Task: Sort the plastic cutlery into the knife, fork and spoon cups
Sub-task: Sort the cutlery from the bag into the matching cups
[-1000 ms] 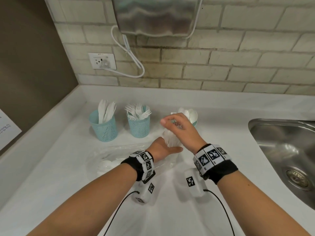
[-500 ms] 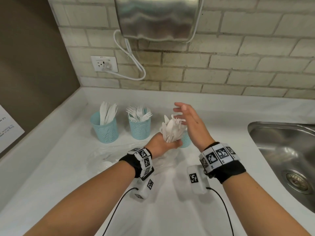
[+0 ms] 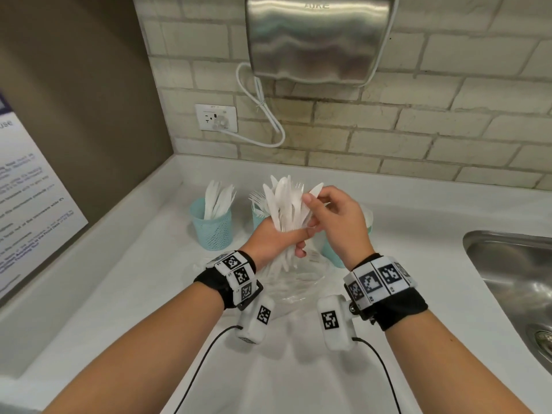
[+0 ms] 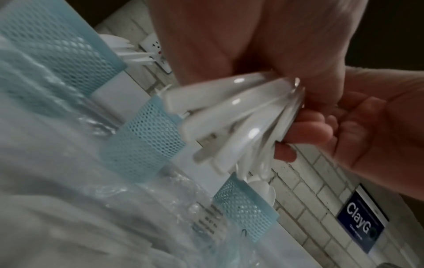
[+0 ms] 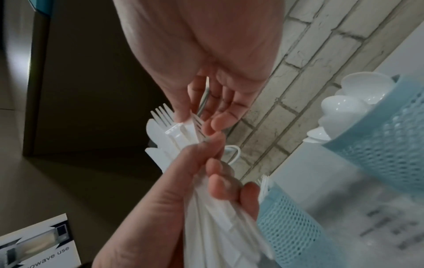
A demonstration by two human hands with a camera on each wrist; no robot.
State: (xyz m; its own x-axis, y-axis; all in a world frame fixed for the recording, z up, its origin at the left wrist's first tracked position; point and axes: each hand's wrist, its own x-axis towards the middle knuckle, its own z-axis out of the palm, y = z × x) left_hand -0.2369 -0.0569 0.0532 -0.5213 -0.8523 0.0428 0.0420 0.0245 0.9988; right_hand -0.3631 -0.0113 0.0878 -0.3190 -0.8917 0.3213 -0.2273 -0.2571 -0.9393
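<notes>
On the white counter [image 3: 149, 294] in front of me, going from the left, a printed notice [image 3: 33, 204] leans on the brown side wall. Next comes the knife cup [image 3: 212, 225], blue mesh, with white knives standing in it. Just right of it is the fork cup [image 3: 257, 218], mostly hidden behind what I hold; its fork tines [image 3: 256, 198] show above the rim.

My left hand [image 3: 273, 242] is raised above the counter with its fingers curled tight round the bundle of cutlery [image 3: 285, 204], gripping the handles so the tips fan upward. From the right wrist view I can see knives and forks mixed in it. Under my hands a crumpled clear plastic bag [image 3: 286, 288] lies on the counter.

My right hand [image 3: 337, 222] meets the top of the bundle from the right, thumb and fingertips closed in a pinch on a piece at its edge; I cannot tell which kind of piece it is. Behind that hand stands the spoon cup [image 5: 387, 145], with white spoon bowls heaped at its rim.

Further right, the steel sink [image 3: 513, 276] is set into the counter. On the brick wall above, a metal hand dryer [image 3: 316, 37] hangs, its cord running to a socket [image 3: 215, 117].
</notes>
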